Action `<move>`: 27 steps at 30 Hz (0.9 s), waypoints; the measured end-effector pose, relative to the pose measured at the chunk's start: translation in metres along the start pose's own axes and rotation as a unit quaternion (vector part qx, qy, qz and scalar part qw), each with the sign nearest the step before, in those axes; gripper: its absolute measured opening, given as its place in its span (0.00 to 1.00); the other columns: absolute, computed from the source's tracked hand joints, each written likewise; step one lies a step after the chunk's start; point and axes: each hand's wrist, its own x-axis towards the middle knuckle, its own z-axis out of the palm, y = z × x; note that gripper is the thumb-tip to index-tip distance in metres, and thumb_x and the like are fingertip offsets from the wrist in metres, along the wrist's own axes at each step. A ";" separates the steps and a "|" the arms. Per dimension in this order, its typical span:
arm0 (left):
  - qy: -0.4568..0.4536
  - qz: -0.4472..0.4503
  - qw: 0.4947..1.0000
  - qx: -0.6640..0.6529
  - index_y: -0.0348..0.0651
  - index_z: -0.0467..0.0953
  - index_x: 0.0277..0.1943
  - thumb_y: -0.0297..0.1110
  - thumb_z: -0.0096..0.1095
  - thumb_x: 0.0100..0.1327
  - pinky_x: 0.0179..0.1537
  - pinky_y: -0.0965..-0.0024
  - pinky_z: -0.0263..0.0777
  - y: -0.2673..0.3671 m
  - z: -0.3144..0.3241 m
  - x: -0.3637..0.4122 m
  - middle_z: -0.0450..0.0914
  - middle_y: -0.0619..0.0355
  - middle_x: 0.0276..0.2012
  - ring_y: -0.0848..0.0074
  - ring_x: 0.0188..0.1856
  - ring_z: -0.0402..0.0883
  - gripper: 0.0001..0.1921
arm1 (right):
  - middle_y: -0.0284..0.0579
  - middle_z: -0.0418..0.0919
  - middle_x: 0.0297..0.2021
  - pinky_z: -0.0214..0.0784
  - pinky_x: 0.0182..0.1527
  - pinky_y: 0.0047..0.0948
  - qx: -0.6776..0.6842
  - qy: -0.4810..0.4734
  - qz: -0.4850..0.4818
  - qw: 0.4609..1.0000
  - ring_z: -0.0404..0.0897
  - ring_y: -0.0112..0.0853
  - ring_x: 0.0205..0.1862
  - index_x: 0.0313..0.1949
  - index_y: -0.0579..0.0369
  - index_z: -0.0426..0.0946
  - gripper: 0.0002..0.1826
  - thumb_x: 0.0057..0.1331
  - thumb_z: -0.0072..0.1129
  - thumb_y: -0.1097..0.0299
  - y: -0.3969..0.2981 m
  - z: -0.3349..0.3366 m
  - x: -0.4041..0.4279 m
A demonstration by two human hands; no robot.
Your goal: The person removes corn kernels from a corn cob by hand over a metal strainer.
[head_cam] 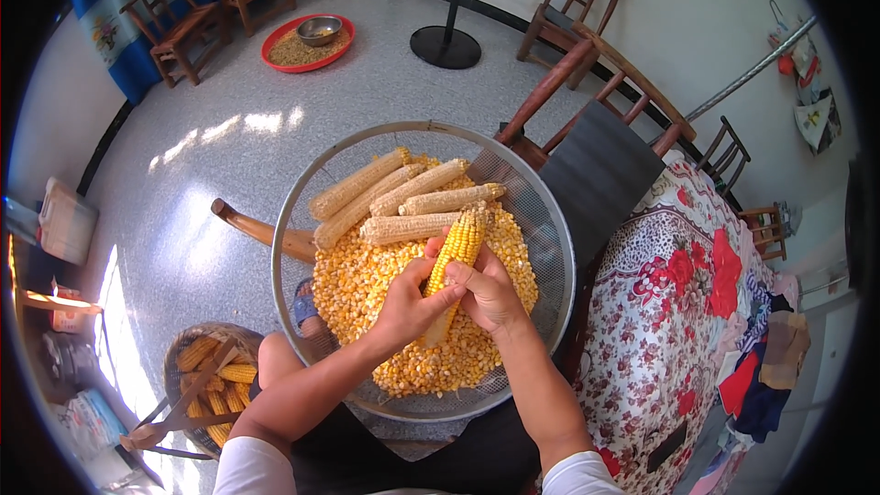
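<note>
Both my hands hold one corn cob, tilted with its tip up and to the right; its lower end is bare of kernels. My left hand grips it from the left, thumb across the lower part. On the right side, my right hand wraps round it with the thumb pressed on the kernels. Beneath lies a wide round mesh sieve with a metal rim, holding a heap of loose yellow corn kernels. Several stripped cobs rest on the kernels in the sieve's far half.
A wicker basket of unshelled corn cobs stands at lower left. A bed with a floral cover and a wooden chair are close on the right. Farther off are a red tray with a metal bowl and a stand base.
</note>
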 end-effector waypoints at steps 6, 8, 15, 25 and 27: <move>0.002 -0.022 1.000 -0.006 0.33 0.76 0.53 0.39 0.72 0.64 0.45 0.72 0.73 0.001 0.001 0.001 0.80 0.59 0.41 0.80 0.42 0.77 0.22 | 0.48 0.75 0.55 0.65 0.66 0.36 -0.007 0.013 -0.010 1.000 0.73 0.35 0.60 0.65 0.60 0.63 0.30 0.64 0.59 0.74 0.000 0.002 -0.002; 0.000 -0.023 1.000 -0.013 0.33 0.76 0.54 0.40 0.71 0.65 0.45 0.72 0.73 0.004 0.003 0.001 0.80 0.60 0.40 0.80 0.42 0.77 0.22 | 0.49 0.75 0.55 0.64 0.67 0.37 -0.001 0.016 -0.013 1.000 0.73 0.36 0.61 0.66 0.62 0.62 0.30 0.65 0.58 0.72 -0.004 0.001 -0.002; -0.032 -0.104 0.984 -0.141 0.34 0.77 0.56 0.41 0.66 0.68 0.48 0.72 0.72 0.016 0.000 -0.003 0.81 0.59 0.42 0.79 0.44 0.77 0.21 | 0.50 0.75 0.55 0.64 0.65 0.36 -0.031 -0.021 -0.029 0.999 0.74 0.35 0.58 0.63 0.64 0.65 0.27 0.68 0.55 0.63 -0.013 0.002 -0.003; -0.003 -0.024 0.996 -0.091 0.32 0.75 0.59 0.41 0.66 0.69 0.49 0.72 0.73 -0.007 0.006 0.000 0.81 0.58 0.46 0.80 0.47 0.77 0.23 | 0.42 0.78 0.45 0.74 0.51 0.27 -0.053 0.019 -0.031 0.998 0.78 0.26 0.45 0.55 0.59 0.69 0.20 0.64 0.62 0.72 -0.003 0.000 -0.004; -0.005 0.049 0.999 0.006 0.31 0.75 0.59 0.41 0.67 0.68 0.51 0.71 0.72 -0.009 0.005 0.002 0.81 0.56 0.48 0.78 0.49 0.77 0.24 | 0.41 0.78 0.44 0.74 0.49 0.26 -0.054 0.032 -0.037 0.997 0.78 0.25 0.44 0.53 0.58 0.70 0.19 0.64 0.63 0.72 -0.001 0.004 -0.003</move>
